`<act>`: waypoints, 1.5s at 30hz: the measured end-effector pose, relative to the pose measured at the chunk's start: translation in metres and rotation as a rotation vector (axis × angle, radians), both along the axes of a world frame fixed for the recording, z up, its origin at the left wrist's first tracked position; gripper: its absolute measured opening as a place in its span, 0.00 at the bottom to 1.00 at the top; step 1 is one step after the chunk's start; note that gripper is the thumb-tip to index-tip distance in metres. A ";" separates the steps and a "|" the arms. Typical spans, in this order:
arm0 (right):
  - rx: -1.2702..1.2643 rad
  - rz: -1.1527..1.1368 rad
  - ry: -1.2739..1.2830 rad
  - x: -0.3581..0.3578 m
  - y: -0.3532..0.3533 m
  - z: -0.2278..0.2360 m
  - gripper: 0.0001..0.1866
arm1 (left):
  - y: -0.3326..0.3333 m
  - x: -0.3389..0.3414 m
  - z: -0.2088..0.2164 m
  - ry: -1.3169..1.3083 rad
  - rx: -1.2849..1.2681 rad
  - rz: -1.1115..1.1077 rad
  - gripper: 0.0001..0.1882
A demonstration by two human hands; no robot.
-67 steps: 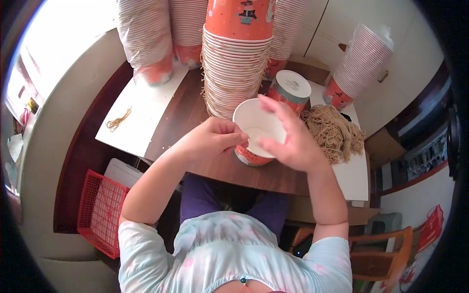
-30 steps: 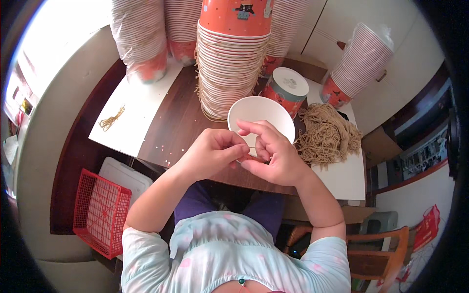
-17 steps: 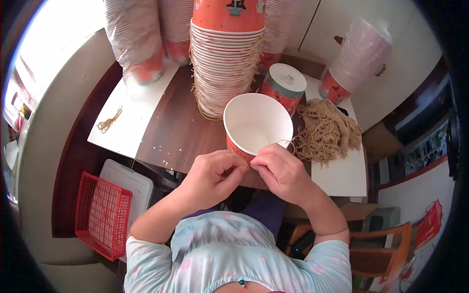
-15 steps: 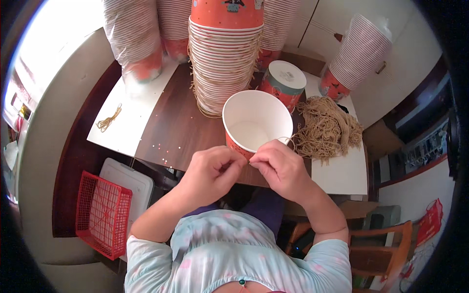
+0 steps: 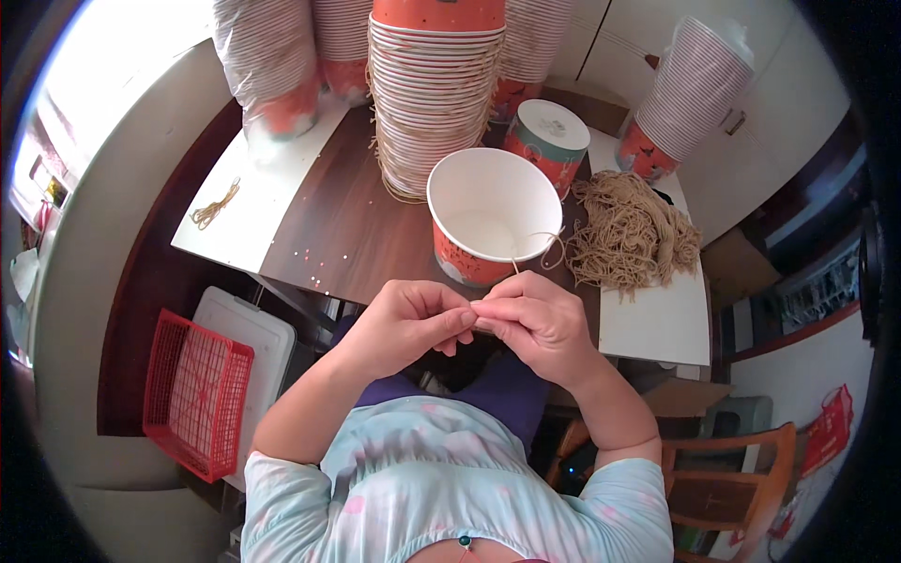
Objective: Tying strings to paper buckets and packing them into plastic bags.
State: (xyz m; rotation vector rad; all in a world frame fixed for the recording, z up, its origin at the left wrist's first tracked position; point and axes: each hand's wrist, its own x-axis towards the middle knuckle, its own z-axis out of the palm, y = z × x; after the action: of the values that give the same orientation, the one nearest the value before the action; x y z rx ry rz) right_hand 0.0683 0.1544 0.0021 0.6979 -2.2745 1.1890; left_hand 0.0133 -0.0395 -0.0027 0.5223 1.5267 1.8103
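Note:
A round paper bucket (image 5: 469, 263), orange outside and white inside, stands with its mouth up near the table's front edge. Thin tan cord (image 5: 561, 251) loops at its right rim, and a strand runs from the front rim down into my right hand (image 5: 535, 324). My right finger and thumb are pinched on that strand. Against them press the fingertips of my left hand (image 5: 418, 324), also closed in a pinch; whatever lies between them is too small to make out. Both hands are just in front of the bucket, below its rim.
Behind the bucket rises a tall stack of nested buckets (image 5: 436, 113) with cords. An upturned bucket (image 5: 554, 127) and a heap of tan cords (image 5: 633, 230) are to the right. A small cord bundle (image 5: 216, 206) lies left. A red basket (image 5: 197, 394) is below the table.
My hands have drawn slightly down from the bucket's front, and their fingertips now meet. A strand now shows stretched between rim and right hand. The view has shifted slightly.

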 end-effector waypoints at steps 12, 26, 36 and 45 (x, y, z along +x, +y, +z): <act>0.128 0.004 0.091 0.015 -0.011 0.000 0.08 | -0.011 0.021 -0.009 0.040 0.050 0.095 0.09; 0.010 -0.025 -0.118 0.012 -0.013 -0.003 0.08 | -0.005 0.018 -0.016 1.138 0.024 0.334 0.08; 0.161 -0.083 0.081 0.015 -0.019 -0.001 0.08 | -0.015 0.021 -0.008 0.618 -0.124 0.176 0.06; 0.048 0.006 -0.078 0.013 -0.011 0.017 0.07 | -0.014 0.015 0.005 0.292 -0.069 0.076 0.04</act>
State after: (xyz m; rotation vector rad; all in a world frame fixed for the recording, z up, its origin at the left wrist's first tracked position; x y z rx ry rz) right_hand 0.0815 0.1430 0.0195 0.6873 -2.3736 1.1874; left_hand 0.0280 -0.0538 0.0027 0.7289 1.8198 1.7899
